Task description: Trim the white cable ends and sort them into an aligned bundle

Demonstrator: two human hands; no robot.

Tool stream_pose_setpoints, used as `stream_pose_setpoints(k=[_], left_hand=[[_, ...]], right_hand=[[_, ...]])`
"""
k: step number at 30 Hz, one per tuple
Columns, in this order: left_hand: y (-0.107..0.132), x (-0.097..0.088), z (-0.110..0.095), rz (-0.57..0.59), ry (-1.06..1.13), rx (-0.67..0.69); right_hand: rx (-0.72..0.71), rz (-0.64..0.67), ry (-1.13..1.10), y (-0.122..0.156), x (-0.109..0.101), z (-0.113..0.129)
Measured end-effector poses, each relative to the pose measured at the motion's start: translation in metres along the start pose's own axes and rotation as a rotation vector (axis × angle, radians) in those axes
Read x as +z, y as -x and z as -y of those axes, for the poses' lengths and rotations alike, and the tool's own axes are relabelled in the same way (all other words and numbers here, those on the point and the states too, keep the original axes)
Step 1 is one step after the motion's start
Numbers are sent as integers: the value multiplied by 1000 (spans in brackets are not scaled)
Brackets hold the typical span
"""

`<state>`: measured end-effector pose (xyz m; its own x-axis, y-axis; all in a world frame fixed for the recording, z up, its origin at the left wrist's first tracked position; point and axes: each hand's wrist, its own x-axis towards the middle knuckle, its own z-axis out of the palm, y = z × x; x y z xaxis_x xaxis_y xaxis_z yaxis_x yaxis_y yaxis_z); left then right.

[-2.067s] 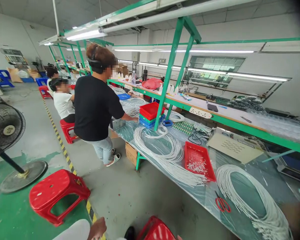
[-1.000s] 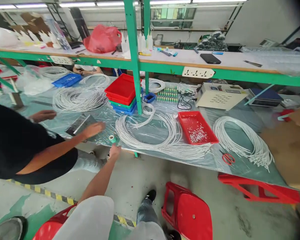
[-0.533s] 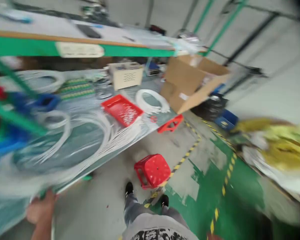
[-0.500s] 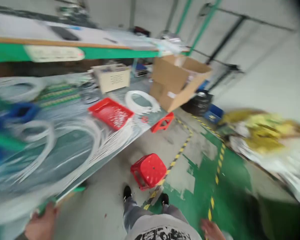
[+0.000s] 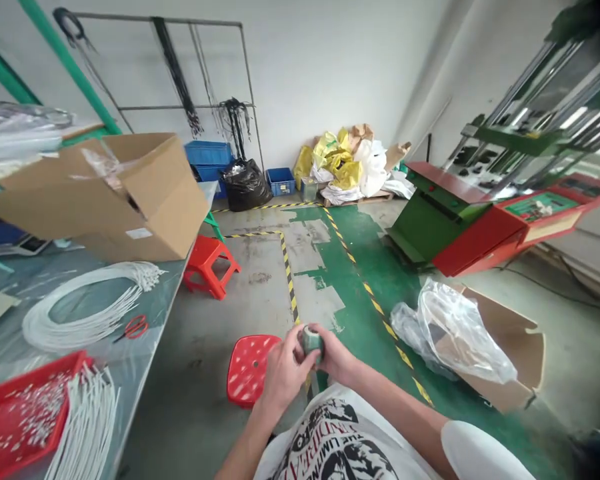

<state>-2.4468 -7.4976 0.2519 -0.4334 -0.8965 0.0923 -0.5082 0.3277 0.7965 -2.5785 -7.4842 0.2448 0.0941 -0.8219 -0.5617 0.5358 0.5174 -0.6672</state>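
Hold position: the small green roll with a pale core (image 5: 313, 341) is between both hands, in front of the torso and above the floor, apart from the bench (image 5: 130, 380). The left hand (image 5: 285, 363) is closed on the near and left side of the roll, thumb across its face. The right hand (image 5: 333, 353) is closed around the far and right side. Fingers hide much of the roll; whether a free end is lifted cannot be told.

Handling recommendations:

1. Support the roll with one hand and let the other turn it; a clamp from both sides would likely block rotation.
2. Turn it slowly under a fingertip. A loose edge is probably easier to feel than to see.
3. Grip the outer rim lightly. Squeezing the core could deform it.
4. Work over the bench if possible: a dropped roll could strike the red plastic stool (image 5: 253, 367) or run across the floor.
5. Note the red-handled scissors (image 5: 134, 327), lying beside the coiled white cable bundle (image 5: 50, 320), within view.
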Motion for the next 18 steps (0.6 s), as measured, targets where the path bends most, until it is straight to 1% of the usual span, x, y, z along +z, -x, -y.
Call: stream_pose_setpoints(k=[2,4,5,7,8,11,14,16,18], left_hand=[[-34,14,-21,-77,-3,76],[-66,36,-39,-89,34,99],[-81,48,-48,-77,57,92],[-109,69,-63,-23,95,82],[-123,76,-70,24,107,92],[-162,89,-86,171,98,164],[-205,91,-98,265,80,181],[-238,92,-102,327,100,167],[-274,94,-102,372,129,156]], right_hand=[[-16,-5,-249,1,-23,37],[-49,15,-425,1,-47,71],[-65,24,-470,1,-59,85],[-88,22,-511,0,-83,110],[-99,8,-516,0,-95,121],[-159,-68,-481,-3,-122,146],[-316,-231,-367,-14,-135,164],[-430,-356,-293,-29,-135,176],[-504,-455,-247,-50,-133,189]])
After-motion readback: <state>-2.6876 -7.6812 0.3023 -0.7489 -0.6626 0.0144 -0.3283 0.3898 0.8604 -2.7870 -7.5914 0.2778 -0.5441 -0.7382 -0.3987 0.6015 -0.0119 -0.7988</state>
